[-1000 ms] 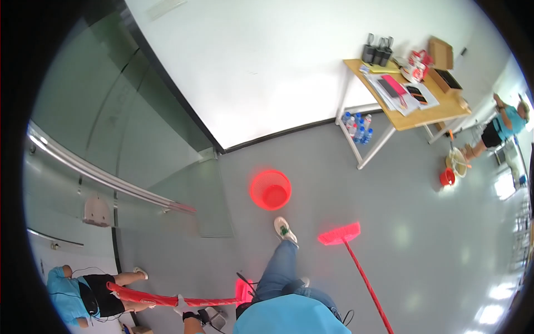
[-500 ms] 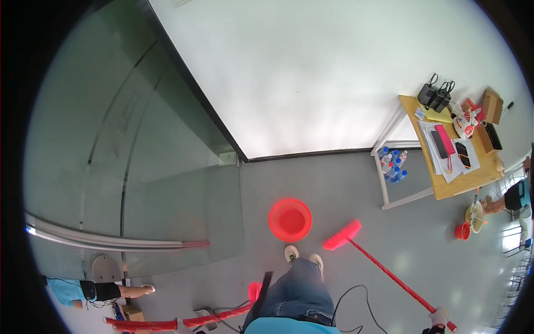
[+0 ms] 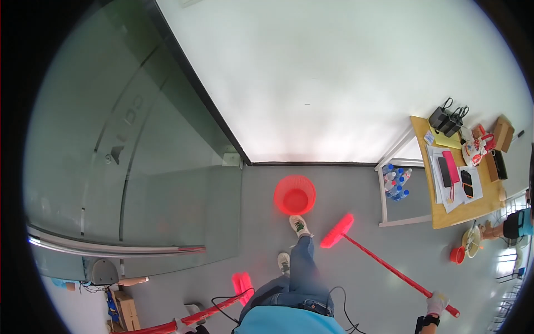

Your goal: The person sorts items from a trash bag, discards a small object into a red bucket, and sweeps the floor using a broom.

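My gloved right hand (image 3: 438, 303) is closed round the upper handle of a red broom (image 3: 384, 264). Its bright pinkish-red head rests on the grey floor, right of my feet. At the lower edge, my left hand (image 3: 182, 327), partly cut off, grips the red pole of a long-handled tool (image 3: 243, 286). That tool's head is bright red, and its exact kind is unclear. A red plastic basket (image 3: 295, 195) stands ahead of me by the wall. My forward shoe (image 3: 300, 224) meets or nearly meets its near rim; the other shoe (image 3: 284, 261) is behind.
A glass door (image 3: 183, 195) with a long metal handle fills the left. At the right, a wooden table (image 3: 485, 192) holds papers, phones and boxes, with several bottles (image 3: 396, 182) beneath. Farther right are a red bucket (image 3: 457, 255), a pale basin (image 3: 471, 242) and another person (image 3: 512, 225).
The basket has shifted forward, closer to the wall, and one of my feet has stepped up to it. Both hands keep their grips; the broom head has moved slightly left and forward.
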Tool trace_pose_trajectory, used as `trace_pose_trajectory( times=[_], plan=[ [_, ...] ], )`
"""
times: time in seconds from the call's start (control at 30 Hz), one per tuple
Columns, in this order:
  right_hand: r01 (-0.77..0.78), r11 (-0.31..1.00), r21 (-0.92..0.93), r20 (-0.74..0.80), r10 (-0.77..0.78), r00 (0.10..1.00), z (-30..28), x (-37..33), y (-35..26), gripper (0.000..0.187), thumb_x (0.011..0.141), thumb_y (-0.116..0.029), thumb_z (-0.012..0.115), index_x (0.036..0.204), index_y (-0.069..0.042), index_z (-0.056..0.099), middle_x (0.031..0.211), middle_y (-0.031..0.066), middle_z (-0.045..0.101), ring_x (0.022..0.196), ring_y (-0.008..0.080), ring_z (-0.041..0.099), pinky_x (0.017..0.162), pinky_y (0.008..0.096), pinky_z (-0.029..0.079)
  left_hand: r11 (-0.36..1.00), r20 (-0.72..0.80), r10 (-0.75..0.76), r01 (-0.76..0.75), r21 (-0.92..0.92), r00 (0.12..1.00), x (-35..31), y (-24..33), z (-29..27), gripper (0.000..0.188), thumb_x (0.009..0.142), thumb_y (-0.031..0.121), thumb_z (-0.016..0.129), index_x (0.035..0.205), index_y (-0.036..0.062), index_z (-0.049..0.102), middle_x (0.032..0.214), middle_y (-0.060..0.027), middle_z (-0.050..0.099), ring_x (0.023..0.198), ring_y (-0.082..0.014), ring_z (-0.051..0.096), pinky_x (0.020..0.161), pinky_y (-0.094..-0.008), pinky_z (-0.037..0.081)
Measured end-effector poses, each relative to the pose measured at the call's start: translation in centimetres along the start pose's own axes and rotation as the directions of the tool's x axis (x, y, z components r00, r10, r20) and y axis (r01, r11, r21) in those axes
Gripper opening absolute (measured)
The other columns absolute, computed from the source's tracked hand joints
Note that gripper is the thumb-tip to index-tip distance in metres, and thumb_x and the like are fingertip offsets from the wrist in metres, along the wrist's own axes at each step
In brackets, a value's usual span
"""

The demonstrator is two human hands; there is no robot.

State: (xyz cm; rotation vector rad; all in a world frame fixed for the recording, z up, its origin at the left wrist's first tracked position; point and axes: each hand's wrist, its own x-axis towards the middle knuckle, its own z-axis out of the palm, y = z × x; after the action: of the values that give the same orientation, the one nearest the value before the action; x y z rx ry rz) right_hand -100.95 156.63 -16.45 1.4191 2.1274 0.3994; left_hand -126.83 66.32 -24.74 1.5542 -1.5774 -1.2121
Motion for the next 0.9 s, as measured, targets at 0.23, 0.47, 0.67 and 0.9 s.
trace_pose_trajectory(
  times=[0.23,0.47,0.67,0.9],
  plan=[
    [0.168,0.983,-0.071,-0.317,-0.182,0.931,-8.8,7.2,-1.7,0.010,0.059,-0.018,0.071,0.063,-0.013,0.064,0.061,0.0076,0.060,0.065,0.0280,0.059,0.060,0.0385,0.044,0.997,-0.030,0.007,-0.005,0.072,1.000,-6.8,-0.2,1.2,0.045,0.078,0.027,0.064,0.116,0.0082,0.051,0.107,-0.0089,0.058,0.090,-0.0267,0.056,0.080,-0.0441,0.046],
    [0.460,0.883,-0.092,-0.301,-0.465,0.832,-17.9,16.3,-4.9,0.023,0.058,-0.029,0.074,0.063,-0.011,0.061,0.065,0.0094,0.059,0.063,0.0293,0.057,0.060,0.0410,0.043,0.998,-0.078,0.060,-0.060,0.006,0.995,-14.3,-1.4,-0.2,0.042,0.079,0.021,0.064,0.116,0.0061,0.051,0.106,-0.0089,0.058,0.089,-0.0254,0.056,0.079,-0.0421,0.047],
    [0.529,0.847,-0.060,-0.326,-0.517,0.791,-21.7,23.4,-6.6,0.029,0.057,-0.032,0.071,0.068,-0.009,0.057,0.067,0.0101,0.054,0.073,0.0308,0.054,0.068,0.0428,0.040,0.999,-0.071,0.022,-0.025,-0.041,0.997,-26.5,-1.4,0.7,0.030,0.082,0.011,0.061,0.109,0.0013,0.056,0.100,-0.0081,0.060,0.085,-0.0199,0.055,0.076,-0.0373,0.047],
    [0.673,0.649,-0.354,-0.223,-0.757,0.613,-30.1,22.4,-11.6,0.032,0.071,-0.045,0.061,0.077,-0.013,0.063,0.071,0.0105,0.062,0.070,0.0294,0.062,0.059,0.0419,0.048,0.990,-0.138,-0.104,0.090,-0.108,0.985,-29.9,-7.3,-3.1,0.023,0.078,0.002,0.058,0.101,0.0004,0.056,0.091,-0.0051,0.058,0.082,-0.0172,0.054,0.073,-0.0327,0.047]
  ],
)
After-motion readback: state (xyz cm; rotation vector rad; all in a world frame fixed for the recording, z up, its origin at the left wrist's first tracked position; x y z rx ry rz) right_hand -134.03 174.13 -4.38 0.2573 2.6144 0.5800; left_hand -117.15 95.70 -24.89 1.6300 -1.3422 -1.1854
